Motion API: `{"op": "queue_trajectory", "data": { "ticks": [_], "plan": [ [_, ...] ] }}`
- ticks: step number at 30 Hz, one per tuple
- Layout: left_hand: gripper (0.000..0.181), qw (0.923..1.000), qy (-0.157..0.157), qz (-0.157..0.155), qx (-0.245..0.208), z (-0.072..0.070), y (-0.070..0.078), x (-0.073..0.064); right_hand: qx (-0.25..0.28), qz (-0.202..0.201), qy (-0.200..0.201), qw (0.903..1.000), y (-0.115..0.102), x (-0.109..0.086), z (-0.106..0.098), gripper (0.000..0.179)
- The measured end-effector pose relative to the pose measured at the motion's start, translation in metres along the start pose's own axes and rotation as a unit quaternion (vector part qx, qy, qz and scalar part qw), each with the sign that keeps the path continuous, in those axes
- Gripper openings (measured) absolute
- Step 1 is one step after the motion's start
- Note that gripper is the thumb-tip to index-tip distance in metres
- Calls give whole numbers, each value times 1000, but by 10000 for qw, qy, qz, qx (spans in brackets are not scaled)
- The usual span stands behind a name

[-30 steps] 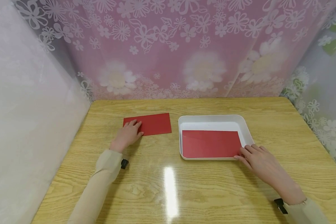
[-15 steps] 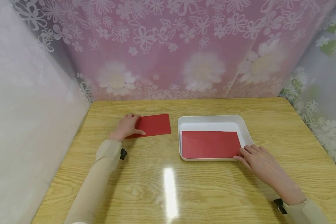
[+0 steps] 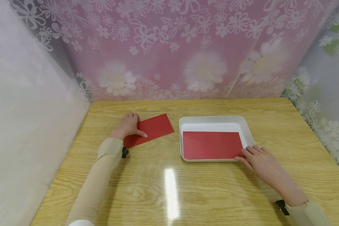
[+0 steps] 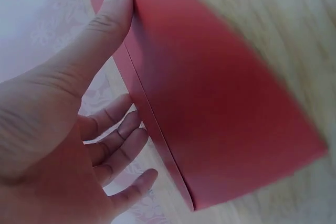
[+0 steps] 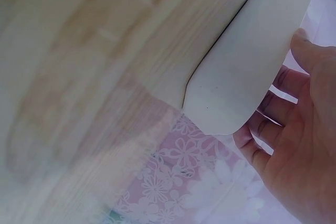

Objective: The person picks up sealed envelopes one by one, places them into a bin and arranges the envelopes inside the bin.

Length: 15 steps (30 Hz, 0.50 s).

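Observation:
My left hand grips a red envelope by its left end. In the left wrist view its thumb lies over the envelope, which shows a long flap line, with the fingers at the opposite side. The envelope slants, right end farther back. To the right, a second red envelope lies flat in the front part of a shallow white tray. At the tray's front right corner my right hand holds the rim; in the right wrist view the thumb and fingers meet the white wall.
The wooden table carries a bright light reflection at front centre. Pink floral cloth hangs along the back edge, with a pale cloth at the left and a floral one at the right.
My left hand has moved from lying on the left envelope to gripping its left end. That envelope has turned, its left end coming nearer. The right hand and tray stay put.

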<state>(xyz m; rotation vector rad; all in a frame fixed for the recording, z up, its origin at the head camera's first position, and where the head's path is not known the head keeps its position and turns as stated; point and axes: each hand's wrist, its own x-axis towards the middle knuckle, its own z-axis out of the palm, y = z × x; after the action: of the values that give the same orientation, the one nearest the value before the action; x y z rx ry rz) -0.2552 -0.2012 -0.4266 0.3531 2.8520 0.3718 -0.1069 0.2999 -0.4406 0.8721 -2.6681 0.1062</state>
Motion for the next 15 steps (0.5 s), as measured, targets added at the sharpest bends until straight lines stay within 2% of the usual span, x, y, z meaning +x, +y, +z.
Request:
{"op": "queue_trajectory", "data": {
  "ticks": [5, 9, 12, 15],
  "plan": [
    [81, 9999, -95, -5, -129, -1, 1, 0, 12, -99, 158, 9998, 0, 0, 0, 27],
    [84, 9992, 22, 4, -401, -1, 1, -2, 31, -114, 207, 9997, 1, 0, 1, 32],
    [78, 9987, 389, 109, -308, 2, -1, -2, 45, -115, 219, 9997, 1, -1, 2, 33],
    [54, 9958, 884, 230, -99, 5, -3, -1, 57, -98, 194, 9997, 1, -1, 2, 32]
  ]
}}
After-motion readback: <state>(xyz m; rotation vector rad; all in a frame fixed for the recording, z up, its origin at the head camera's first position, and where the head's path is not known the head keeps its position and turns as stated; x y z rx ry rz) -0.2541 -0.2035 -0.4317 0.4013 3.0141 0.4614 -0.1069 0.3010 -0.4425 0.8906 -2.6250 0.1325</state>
